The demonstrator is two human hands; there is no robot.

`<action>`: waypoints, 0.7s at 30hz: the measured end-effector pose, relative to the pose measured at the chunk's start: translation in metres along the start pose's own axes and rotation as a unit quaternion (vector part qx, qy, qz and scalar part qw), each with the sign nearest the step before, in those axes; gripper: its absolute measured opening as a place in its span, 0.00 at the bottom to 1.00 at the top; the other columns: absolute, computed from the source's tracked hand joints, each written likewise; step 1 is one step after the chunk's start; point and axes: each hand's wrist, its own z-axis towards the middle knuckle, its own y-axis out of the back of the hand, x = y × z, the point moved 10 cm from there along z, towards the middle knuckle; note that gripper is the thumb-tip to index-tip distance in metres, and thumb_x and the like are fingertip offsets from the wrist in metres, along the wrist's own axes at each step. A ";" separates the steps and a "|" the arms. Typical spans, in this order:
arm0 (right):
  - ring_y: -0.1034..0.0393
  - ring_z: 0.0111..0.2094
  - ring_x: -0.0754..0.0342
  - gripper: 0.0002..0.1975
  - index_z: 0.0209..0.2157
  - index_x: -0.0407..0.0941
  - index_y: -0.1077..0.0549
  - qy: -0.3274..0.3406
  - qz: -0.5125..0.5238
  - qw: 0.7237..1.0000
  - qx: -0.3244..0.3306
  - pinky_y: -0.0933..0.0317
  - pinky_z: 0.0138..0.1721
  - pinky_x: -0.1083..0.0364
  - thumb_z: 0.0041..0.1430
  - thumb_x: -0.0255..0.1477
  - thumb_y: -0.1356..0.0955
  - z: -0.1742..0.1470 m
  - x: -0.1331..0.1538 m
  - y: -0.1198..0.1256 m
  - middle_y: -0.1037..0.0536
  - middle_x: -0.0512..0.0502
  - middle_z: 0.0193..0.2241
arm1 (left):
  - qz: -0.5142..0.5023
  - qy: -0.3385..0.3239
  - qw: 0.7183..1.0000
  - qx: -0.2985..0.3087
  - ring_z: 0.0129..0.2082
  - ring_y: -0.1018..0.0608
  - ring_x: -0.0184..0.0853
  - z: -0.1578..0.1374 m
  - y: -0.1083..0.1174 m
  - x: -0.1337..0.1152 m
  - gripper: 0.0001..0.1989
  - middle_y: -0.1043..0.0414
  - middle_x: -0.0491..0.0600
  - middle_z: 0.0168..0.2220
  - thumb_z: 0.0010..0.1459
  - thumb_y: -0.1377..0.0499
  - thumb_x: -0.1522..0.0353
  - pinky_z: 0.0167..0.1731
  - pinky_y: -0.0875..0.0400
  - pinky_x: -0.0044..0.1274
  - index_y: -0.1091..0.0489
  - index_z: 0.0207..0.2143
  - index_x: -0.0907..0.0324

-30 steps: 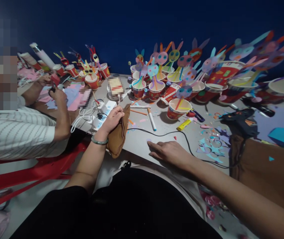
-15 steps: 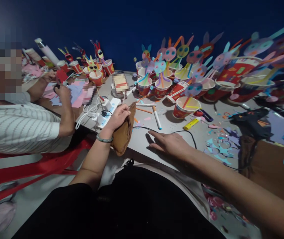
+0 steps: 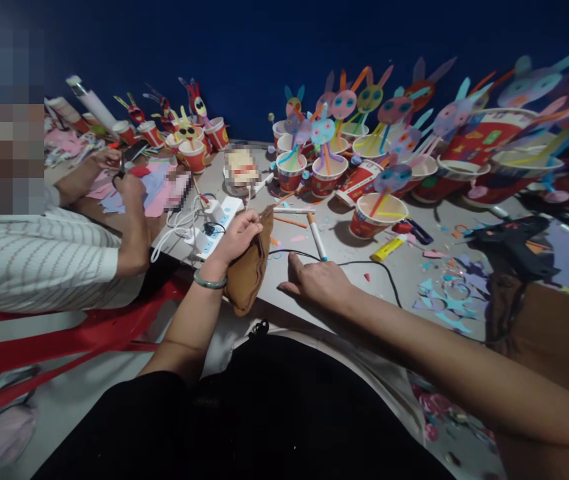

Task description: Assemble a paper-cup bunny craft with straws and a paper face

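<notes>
My left hand (image 3: 239,233) is closed on the upper edge of a brown folded piece (image 3: 248,277) that looks like cloth or a soft pouch. It hangs over the table's front edge. My right hand (image 3: 317,280) reaches in low over the tabletop, thumb and forefinger apart, holding nothing I can see. Just beyond its fingers runs a black cord (image 3: 377,265). A white marker with a blue end (image 3: 317,237) lies behind that hand. Left of the brown piece is a white power strip (image 3: 222,227) with plugs in it.
Red paper cups (image 3: 372,217) with paper rabbit figures line the back. A black glue gun (image 3: 512,233), paper scraps (image 3: 449,293) and a brown cloth (image 3: 554,333) are at right. A co-worker's hand (image 3: 129,190) holds scissors at left, beside a red chair (image 3: 129,320).
My right hand has shifted left, closer to the brown piece. My left hand stays put. The red paper at the co-worker's scissors is now lower, over the paper pile.
</notes>
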 end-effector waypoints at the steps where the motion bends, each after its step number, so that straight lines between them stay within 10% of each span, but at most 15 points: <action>1: 0.22 0.40 0.39 0.43 0.67 0.34 0.48 -0.002 0.000 1.000 0.000 0.40 0.34 0.51 0.65 0.54 0.44 0.002 0.000 0.001 0.18 0.31 0.34 | -0.003 0.003 1.000 -0.001 0.23 0.42 0.27 0.000 0.000 0.000 0.08 0.48 0.41 0.23 0.55 0.46 0.70 0.25 0.46 0.22 0.45 0.26 0.57; 7: 0.22 0.40 0.38 0.44 0.68 0.36 0.52 0.016 -0.005 1.000 -0.009 0.40 0.34 0.51 0.64 0.54 0.41 0.007 0.010 0.009 0.18 0.31 0.36 | -0.005 -0.001 1.000 -0.001 0.23 0.41 0.28 -0.003 0.000 -0.001 0.07 0.47 0.41 0.23 0.55 0.46 0.70 0.24 0.46 0.22 0.44 0.26 0.57; 14: 0.22 0.38 0.42 0.28 0.51 0.40 0.31 0.012 0.013 0.999 -0.031 0.41 0.33 0.53 0.67 0.49 0.42 -0.003 0.008 0.009 0.18 0.34 0.36 | 0.008 -0.011 1.000 -0.004 0.24 0.41 0.28 -0.002 0.001 -0.003 0.07 0.47 0.41 0.23 0.55 0.46 0.70 0.25 0.45 0.22 0.44 0.26 0.57; 21: 0.22 0.38 0.38 0.43 0.66 0.36 0.47 -0.034 0.008 0.999 -0.018 0.41 0.34 0.51 0.64 0.55 0.43 0.005 -0.006 0.004 0.18 0.32 0.32 | 0.012 -0.007 1.000 0.000 0.23 0.42 0.28 -0.001 0.000 -0.005 0.07 0.47 0.41 0.23 0.55 0.46 0.71 0.26 0.44 0.22 0.44 0.26 0.57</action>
